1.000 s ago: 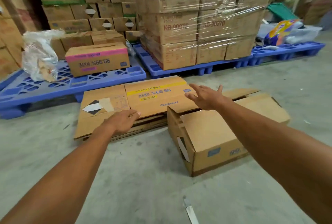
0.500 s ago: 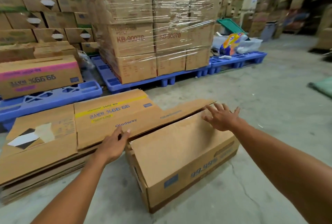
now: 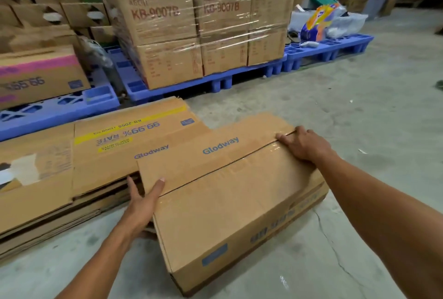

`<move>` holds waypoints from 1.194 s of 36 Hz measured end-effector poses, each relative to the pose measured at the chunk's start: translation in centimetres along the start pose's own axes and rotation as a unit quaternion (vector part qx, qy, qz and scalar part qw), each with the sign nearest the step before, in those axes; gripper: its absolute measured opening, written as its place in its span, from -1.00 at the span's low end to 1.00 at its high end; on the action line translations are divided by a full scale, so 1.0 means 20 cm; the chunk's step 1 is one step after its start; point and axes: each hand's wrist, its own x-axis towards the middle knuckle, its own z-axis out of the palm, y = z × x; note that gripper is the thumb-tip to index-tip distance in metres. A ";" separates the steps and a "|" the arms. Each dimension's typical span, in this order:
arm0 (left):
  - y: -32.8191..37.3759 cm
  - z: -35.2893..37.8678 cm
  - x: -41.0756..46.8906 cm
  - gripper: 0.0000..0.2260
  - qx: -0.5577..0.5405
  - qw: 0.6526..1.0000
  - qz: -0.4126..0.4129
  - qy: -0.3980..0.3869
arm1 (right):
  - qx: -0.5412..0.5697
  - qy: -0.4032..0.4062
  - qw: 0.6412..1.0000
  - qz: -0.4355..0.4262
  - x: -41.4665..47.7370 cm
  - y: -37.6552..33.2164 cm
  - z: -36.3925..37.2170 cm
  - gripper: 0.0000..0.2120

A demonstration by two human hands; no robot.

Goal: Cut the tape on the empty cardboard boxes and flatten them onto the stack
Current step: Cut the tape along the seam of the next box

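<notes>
Both hands had come onto the box [image 3: 227, 207] since half a second before, and its far flap had dropped shut. The left hand [image 3: 141, 205] clamped the near-left end, thumb on top and fingers wrapped round the side. The right hand [image 3: 304, 143] hooked its fingers at the seam, far right. The box sat on the floor [image 3: 359, 107], hard against the stack [image 3: 107, 155]. The risk, I'd judge: the glossy tape [image 3: 275, 148] looked uncut, so pulling there could rip the flap or scrape fingertips. A harder shove could slide the stack toward the pallet [image 3: 191, 83].
</notes>
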 end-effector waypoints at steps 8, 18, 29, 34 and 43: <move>0.03 -0.15 -0.15 -0.17 0.017 0.981 -0.091 -0.171 | 0.058 -0.052 0.996 0.037 -0.07 0.04 -0.15 -0.06; 0.05 -0.84 -0.50 -0.23 0.070 0.990 -0.047 -0.113 | 0.100 -0.108 0.989 -0.008 -0.46 -0.30 -0.31 -0.20; -0.17 -1.68 -1.00 -0.29 0.144 0.985 0.083 0.042 | 0.147 -0.185 0.944 -0.229 -1.08 -0.90 -0.28 -0.17; -0.38 -1.85 -1.13 -0.25 0.173 0.906 0.209 0.323 | 0.257 -0.048 0.901 -0.345 -1.32 -1.05 -0.09 -0.20; -0.94 -1.86 -1.12 -0.62 0.131 0.852 0.240 0.447 | 0.433 0.084 0.807 -0.393 -1.61 -1.05 0.49 -0.65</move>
